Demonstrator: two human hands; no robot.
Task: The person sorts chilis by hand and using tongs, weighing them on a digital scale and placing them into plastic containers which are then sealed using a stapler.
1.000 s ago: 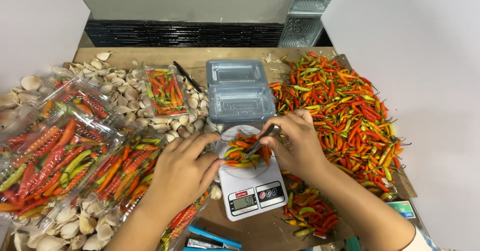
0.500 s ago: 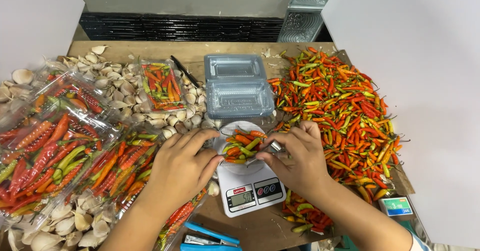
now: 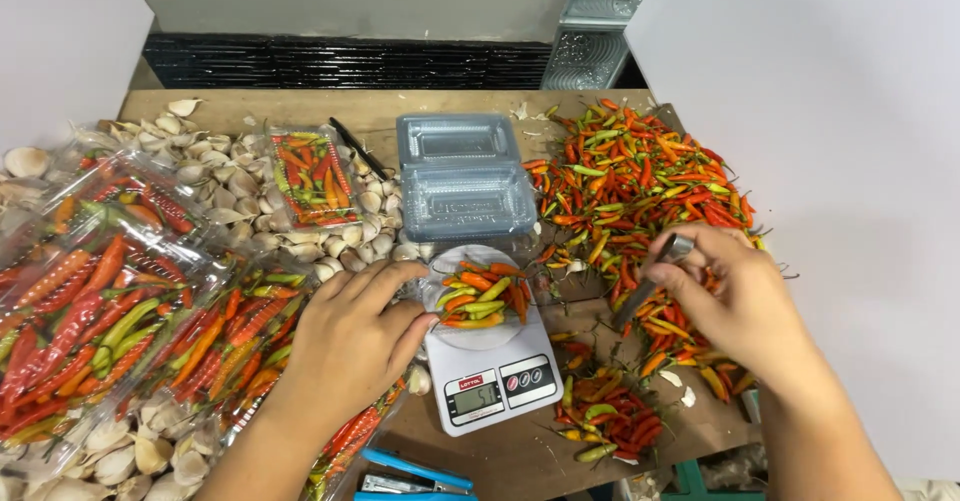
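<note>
Red, orange and green packed chillies [image 3: 110,301] lay far left; left hand [image 3: 352,341] rested loosely curled, holding nothing, beside the chilli dish [image 3: 478,297] on the white scale [image 3: 487,371]; right hand [image 3: 733,296] pinched metal tongs [image 3: 655,276] over loose chillies [image 3: 640,181].

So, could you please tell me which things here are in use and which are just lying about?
In use: left hand, scale, chilli tray, right hand, tongs, loose chillies.
Lying about: empty boxes, garlic, packed chillies, stapler.
</note>
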